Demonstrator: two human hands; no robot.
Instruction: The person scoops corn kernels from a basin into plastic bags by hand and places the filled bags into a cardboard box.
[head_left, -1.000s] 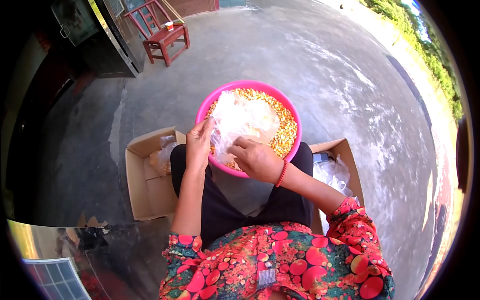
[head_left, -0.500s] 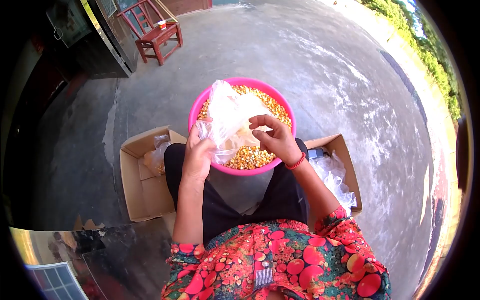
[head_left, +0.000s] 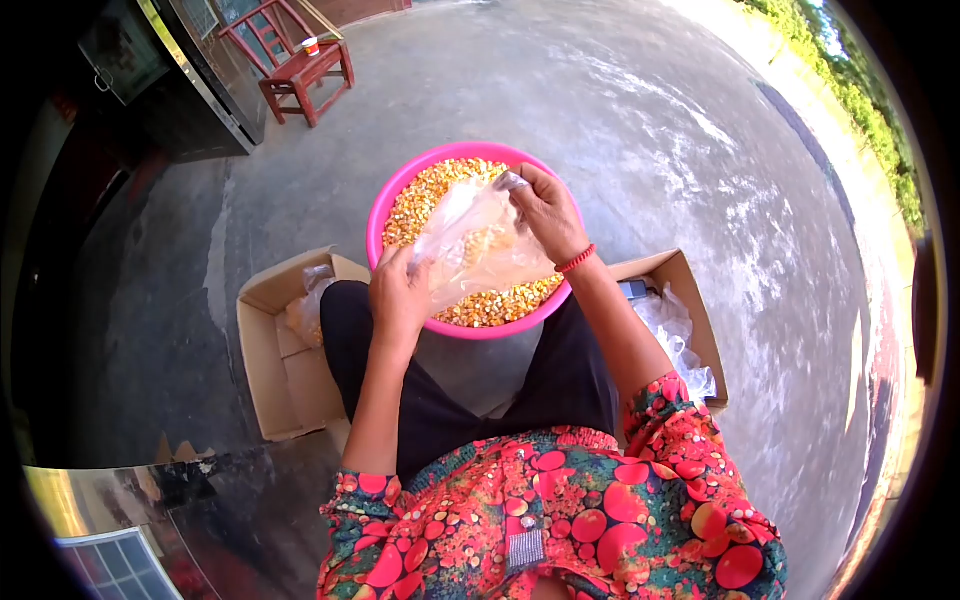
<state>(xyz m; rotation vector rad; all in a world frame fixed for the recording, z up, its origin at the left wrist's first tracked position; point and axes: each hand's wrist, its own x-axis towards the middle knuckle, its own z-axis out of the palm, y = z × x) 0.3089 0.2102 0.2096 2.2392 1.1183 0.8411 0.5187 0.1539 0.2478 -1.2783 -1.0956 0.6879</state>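
Bag (head_left: 470, 262), see-through plastic, stretched between both hands over corn kernels (head_left: 430, 195) in pink basin (head_left: 450, 151); left hand (head_left: 400, 295), at basin's eight o'clock, closed on one side of it; right hand (head_left: 550, 220), at two o'clock, pinching its other edge; cardboard box (head_left: 315, 388) farther out at eight o'clock; second box (head_left: 707, 335) at four o'clock, crumpled plastic (head_left: 665, 322) inside; red chair (head_left: 305, 72) towards eleven o'clock, small cup (head_left: 311, 47) on seat.

Open concrete floor (head_left: 650, 120) across the frame's upper right leaves room to pass beyond the pink basin (head_left: 480, 333). Inside it, corn kernels (head_left: 428, 195) can be reached at the upper left and bottom; the plastic bag (head_left: 478, 252), spread between left hand (head_left: 400, 293) and right hand (head_left: 549, 215), bars the middle. At lower centre, trousered thighs (head_left: 572, 375) obstruct, flanked by two cardboard boxes (head_left: 265, 370).
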